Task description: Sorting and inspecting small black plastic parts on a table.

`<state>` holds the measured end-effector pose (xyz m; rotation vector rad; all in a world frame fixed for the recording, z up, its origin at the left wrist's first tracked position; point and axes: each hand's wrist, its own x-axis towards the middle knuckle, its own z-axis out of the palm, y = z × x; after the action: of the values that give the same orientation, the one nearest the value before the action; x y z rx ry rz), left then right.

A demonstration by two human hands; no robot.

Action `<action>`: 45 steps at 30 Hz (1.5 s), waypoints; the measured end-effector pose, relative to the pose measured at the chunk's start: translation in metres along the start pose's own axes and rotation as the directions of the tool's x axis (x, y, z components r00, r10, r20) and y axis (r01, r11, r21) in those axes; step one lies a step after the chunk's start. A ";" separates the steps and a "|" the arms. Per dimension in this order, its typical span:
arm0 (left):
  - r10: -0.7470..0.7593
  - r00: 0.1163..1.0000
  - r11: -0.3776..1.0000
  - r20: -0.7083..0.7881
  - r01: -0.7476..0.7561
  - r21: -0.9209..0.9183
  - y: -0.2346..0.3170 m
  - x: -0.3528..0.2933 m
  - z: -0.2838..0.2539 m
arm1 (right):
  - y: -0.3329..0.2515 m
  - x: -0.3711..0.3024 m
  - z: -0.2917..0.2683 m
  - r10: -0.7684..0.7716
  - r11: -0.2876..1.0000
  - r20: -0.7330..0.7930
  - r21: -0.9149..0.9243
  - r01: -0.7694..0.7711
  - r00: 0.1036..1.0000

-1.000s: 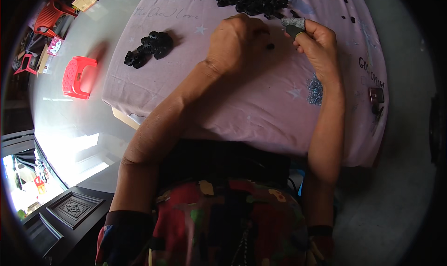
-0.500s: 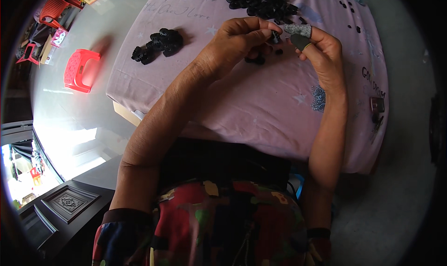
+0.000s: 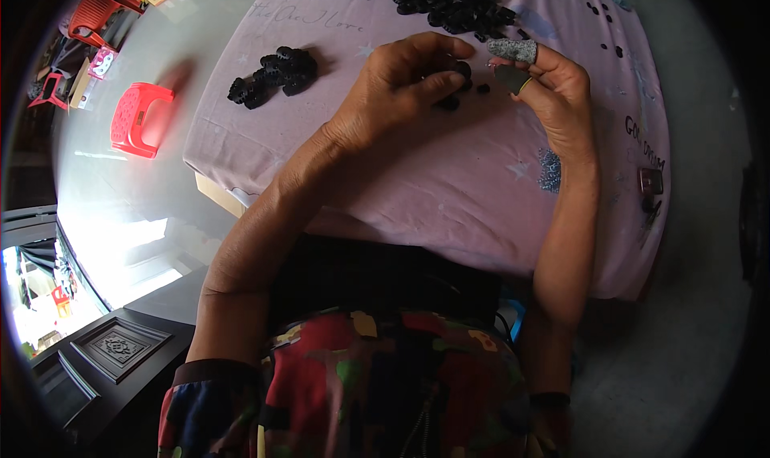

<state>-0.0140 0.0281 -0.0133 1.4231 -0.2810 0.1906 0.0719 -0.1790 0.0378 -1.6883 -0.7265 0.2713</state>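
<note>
Over the far middle of the pink cloth, my left hand [image 3: 401, 77] has its thumb and index finger curved around a small black part [image 3: 464, 70], partly hidden by the thumb. Close by on the right is my right hand [image 3: 553, 81], with a grey knitted cover on the index finger and a dark green one on the thumb. Those two fingertips are bent toward each other; whatever lies between them is too small to make out. Beneath the hands lie a few loose black pieces [image 3: 484, 88]. A heap of black ring-like parts [image 3: 449, 5] sits beyond them.
Left on the cloth [image 3: 401, 193] is a cluster of ridged black parts [image 3: 277, 77]. Tiny silvery-blue bits [image 3: 549, 171] lie beside my right forearm. A small dark box [image 3: 650, 180] rests near the right edge. A red stool [image 3: 140, 119] stands on the floor at left.
My left hand has turned and its thumb and index finger have spread further apart. The right fingertips have shifted slightly left; the heaps stay as they were.
</note>
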 end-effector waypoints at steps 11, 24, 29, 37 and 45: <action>-0.073 0.997 0.997 0.022 0.073 0.035 -0.003 -0.001 -0.005 | 0.003 0.000 0.012 -0.089 0.995 0.051 0.056 0.086 0.995; -0.126 0.992 0.991 0.007 0.126 -0.044 -0.004 0.002 -0.006 | 0.008 0.001 0.018 -0.332 0.881 0.031 -0.348 0.322 0.943; -0.160 0.987 0.981 0.025 0.162 -0.103 -0.003 0.001 -0.010 | 0.000 -0.001 0.025 -0.394 0.845 0.051 -0.373 0.384 0.918; -0.257 0.958 0.926 0.126 0.281 -0.251 0.005 0.000 -0.015 | 0.005 0.001 0.018 -0.315 0.938 -0.076 -0.174 0.299 0.946; -0.205 0.972 0.939 0.112 0.228 -0.259 0.001 0.001 -0.019 | 0.018 -0.001 0.005 -0.010 0.803 0.011 -0.596 0.015 1.000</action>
<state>-0.0116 0.0466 -0.0141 1.1809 -0.2075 -0.0869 0.0745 -0.1770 0.0196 -2.2816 -0.8879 0.0296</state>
